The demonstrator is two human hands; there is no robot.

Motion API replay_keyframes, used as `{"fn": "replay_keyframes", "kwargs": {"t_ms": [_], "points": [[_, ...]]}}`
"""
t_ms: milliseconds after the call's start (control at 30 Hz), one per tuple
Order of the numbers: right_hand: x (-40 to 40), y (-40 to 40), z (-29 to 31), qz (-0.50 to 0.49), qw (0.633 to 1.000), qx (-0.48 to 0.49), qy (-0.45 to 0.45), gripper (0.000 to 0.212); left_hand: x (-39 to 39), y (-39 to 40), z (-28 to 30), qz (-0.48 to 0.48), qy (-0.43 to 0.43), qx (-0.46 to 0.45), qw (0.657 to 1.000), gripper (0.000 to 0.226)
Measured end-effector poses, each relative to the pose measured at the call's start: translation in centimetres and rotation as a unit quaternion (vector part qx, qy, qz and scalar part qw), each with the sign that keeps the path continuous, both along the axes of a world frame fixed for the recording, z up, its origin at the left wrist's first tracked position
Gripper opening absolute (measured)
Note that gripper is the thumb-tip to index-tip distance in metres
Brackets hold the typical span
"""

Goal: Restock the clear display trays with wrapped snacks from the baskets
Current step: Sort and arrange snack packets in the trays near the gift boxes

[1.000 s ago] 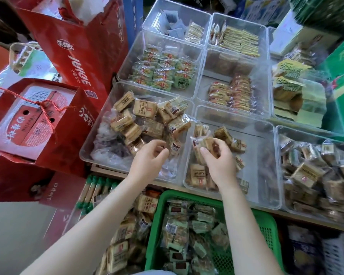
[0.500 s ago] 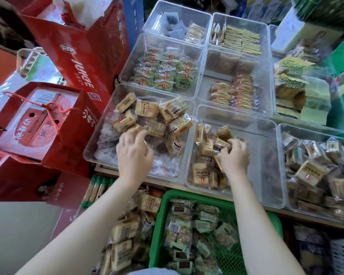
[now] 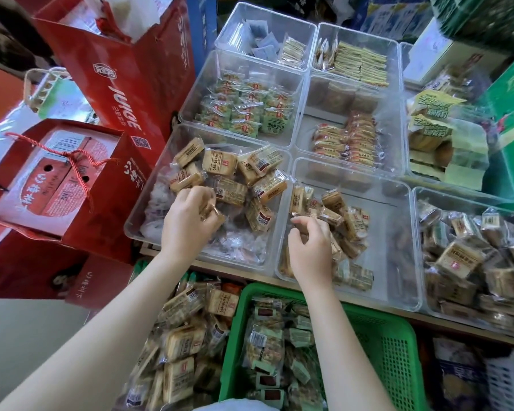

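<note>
Two bare arms are stretched out over a shelf of clear trays. The left hand (image 3: 187, 221) is held above the near left tray (image 3: 137, 223). Its fingers are curled tight around a small brown snack pack (image 3: 212, 209), which peeks out on the thumb side. More brown snack packs (image 3: 220, 164) are piled just past the knuckles of this hand. Some pale wrapped sweets (image 3: 235, 244) are seen under the hand and to its right.

The right hand (image 3: 309, 247) is held over the next tray (image 3: 398, 262), just beside the left one. Its fingertips (image 3: 297, 222) are bent and pinched on the snack packs (image 3: 336, 215) lying there, at the left end of that tray. More of these packs are stacked past the hand and to its right. The far right part of this tray is bare.

Below the right wrist a green basket (image 3: 386, 351) is seen, and wrapped snacks with green labels (image 3: 264, 348) are kept in it. Left of the basket, under the left arm, a heap of brown packs (image 3: 184, 342) is piled up.

Far past both hands, more trays are filled with green packs (image 3: 244, 114), orange packs (image 3: 347, 140) and yellow packs (image 3: 359, 63). To the right of the right hand, another tray (image 3: 422, 292) is full of brown packs. To the left of the left hand, red gift boxes (image 3: 72, 185) are stood.
</note>
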State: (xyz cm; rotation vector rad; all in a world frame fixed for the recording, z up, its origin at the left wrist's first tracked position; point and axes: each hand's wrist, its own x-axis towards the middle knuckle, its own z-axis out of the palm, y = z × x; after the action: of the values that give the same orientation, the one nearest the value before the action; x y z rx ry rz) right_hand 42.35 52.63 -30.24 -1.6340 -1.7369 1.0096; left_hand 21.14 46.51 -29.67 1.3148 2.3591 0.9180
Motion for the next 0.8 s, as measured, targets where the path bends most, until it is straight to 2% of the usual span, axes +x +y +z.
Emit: {"fn": "replay_keyframes", "kwargs": {"t_ms": [67,133,167,233,300,333,400,433,500,567,600,667,733,767,800], "points": [[0.3,-0.7,1.5,0.011,0.998,-0.024,0.049,0.016,1.0,-0.6,2.8,0.029,-0.150,0.039,0.988,0.022],[0.5,-1.2,2.7,0.051,0.982,-0.094,0.158,0.020,2.4,-0.9,4.9,0.003,-0.354,0.043,0.934,0.026],[0.6,-1.4,2.9,0.078,0.962,-0.144,0.217,0.031,3.1,-0.9,5.4,-0.028,-0.435,0.035,0.899,0.027],[1.1,-1.6,3.0,0.111,0.928,-0.230,0.272,0.045,4.5,-0.8,5.3,-0.083,-0.512,0.018,0.855,0.029],[2.0,-1.7,3.1,0.112,0.928,-0.240,0.261,0.036,5.7,-0.5,4.4,-0.101,-0.501,0.001,0.859,0.031],[2.6,-1.6,3.2,0.097,0.943,-0.218,0.231,0.029,6.1,-0.3,3.7,-0.099,-0.461,-0.011,0.882,0.031],[4.4,-1.1,3.1,0.038,0.970,-0.168,0.170,0.021,6.6,-0.2,2.1,-0.095,-0.323,-0.049,0.940,0.029],[5.6,-0.5,2.7,-0.005,0.980,-0.141,0.139,0.020,6.7,-0.4,1.3,-0.094,-0.258,-0.071,0.959,0.029],[8.0,1.4,1.9,-0.095,0.991,-0.077,0.049,0.026,6.8,-1.0,-0.3,-0.105,-0.190,-0.102,0.971,0.027],[10.8,3.7,-0.4,-0.147,0.986,-0.030,-0.080,0.035,6.9,-1.8,-1.7,-0.121,-0.146,-0.110,0.976,0.021],[12.1,4.8,-1.8,-0.136,0.978,-0.034,-0.154,0.039,6.9,-2.1,-2.2,-0.126,-0.130,-0.105,0.978,0.018],[13.7,6.1,-4.4,-0.048,0.952,-0.127,-0.276,0.050,7.0,-2.3,-2.6,-0.127,-0.127,-0.092,0.979,0.017],[14.2,6.5,-6.0,0.029,0.911,-0.256,-0.323,0.064,7.2,-2.1,-2.5,-0.116,-0.143,-0.088,0.979,0.017],[14.1,6.6,-6.2,0.034,0.897,-0.274,-0.345,0.065,7.1,-2.1,-2.5,-0.107,-0.144,-0.083,0.980,0.017],[13.7,6.6,-6.1,0.019,0.898,-0.251,-0.361,0.061,6.9,-2.0,-2.6,-0.096,-0.132,-0.074,0.984,0.018]]}}
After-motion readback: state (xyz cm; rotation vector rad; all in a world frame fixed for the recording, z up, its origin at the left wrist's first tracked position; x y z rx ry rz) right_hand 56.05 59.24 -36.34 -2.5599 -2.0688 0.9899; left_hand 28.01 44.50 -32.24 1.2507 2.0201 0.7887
